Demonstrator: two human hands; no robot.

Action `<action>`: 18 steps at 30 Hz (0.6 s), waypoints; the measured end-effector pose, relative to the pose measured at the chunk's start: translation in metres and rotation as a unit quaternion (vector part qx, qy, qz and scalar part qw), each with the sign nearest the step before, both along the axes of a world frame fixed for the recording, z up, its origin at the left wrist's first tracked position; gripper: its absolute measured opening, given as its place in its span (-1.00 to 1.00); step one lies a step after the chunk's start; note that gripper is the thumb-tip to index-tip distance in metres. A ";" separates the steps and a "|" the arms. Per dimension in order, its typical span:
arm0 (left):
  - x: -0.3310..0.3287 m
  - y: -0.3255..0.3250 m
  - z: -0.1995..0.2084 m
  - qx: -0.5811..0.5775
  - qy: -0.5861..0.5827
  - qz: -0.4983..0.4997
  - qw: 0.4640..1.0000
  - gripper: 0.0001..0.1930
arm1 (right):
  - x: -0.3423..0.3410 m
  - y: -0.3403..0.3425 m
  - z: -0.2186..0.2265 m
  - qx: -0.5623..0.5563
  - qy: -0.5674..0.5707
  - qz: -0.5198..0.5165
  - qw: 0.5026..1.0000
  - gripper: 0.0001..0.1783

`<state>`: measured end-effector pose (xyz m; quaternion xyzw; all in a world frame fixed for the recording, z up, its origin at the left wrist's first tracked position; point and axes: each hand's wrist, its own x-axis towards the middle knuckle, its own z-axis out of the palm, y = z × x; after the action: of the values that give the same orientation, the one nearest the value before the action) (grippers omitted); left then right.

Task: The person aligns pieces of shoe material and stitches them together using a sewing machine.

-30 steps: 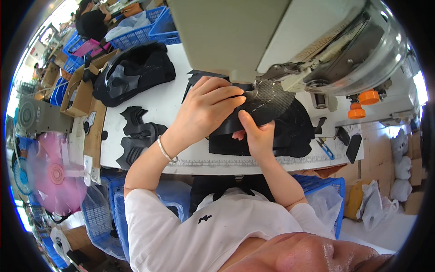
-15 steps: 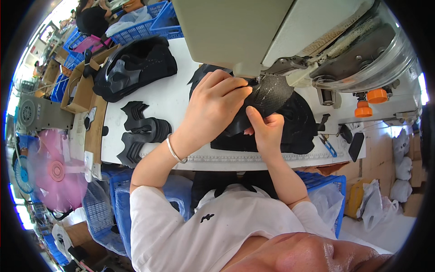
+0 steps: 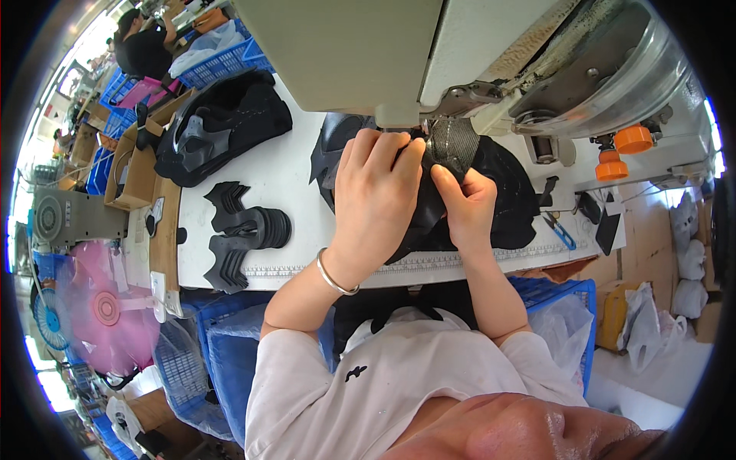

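A black mesh piece (image 3: 454,146) that looks like part of a shoe upper lies under the head of a sewing machine (image 3: 337,57). My left hand (image 3: 377,188) has its fingers bent and pressed on the black material beside the needle area, which they partly hide. My right hand (image 3: 469,201) pinches the near edge of the same piece, thumb on top and fingers underneath. More black upper pieces (image 3: 510,199) spread out beneath and to the right of it on the white table (image 3: 307,203).
Left of my hands stand stacked black cut pieces (image 3: 249,234), with a heap of black uppers (image 3: 226,126) behind. Blue-handled thread snips (image 3: 562,231) lie at the right. A ruler strip (image 3: 307,270) lines the front edge. Blue crates (image 3: 253,368) flank my lap; a pink fan (image 3: 107,307) spins at left.
My left hand has turned more upright, its wrist and elbow shifting right. My right hand has risen slightly with the piece, which has turned a little under the machine. The whole view has shifted somewhat.
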<state>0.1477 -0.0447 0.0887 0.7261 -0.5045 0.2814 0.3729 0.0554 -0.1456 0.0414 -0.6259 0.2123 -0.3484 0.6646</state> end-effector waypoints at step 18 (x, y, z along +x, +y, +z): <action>0.021 0.021 0.001 0.045 0.102 -0.115 0.987 -0.64 | -0.006 -0.052 0.022 -0.214 0.122 -0.027 0.969 -0.64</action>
<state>0.1691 -0.0233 0.0900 0.7041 -0.5563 0.1379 0.4192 0.0494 -0.1977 0.0633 -0.7857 0.2292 -0.3243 0.4743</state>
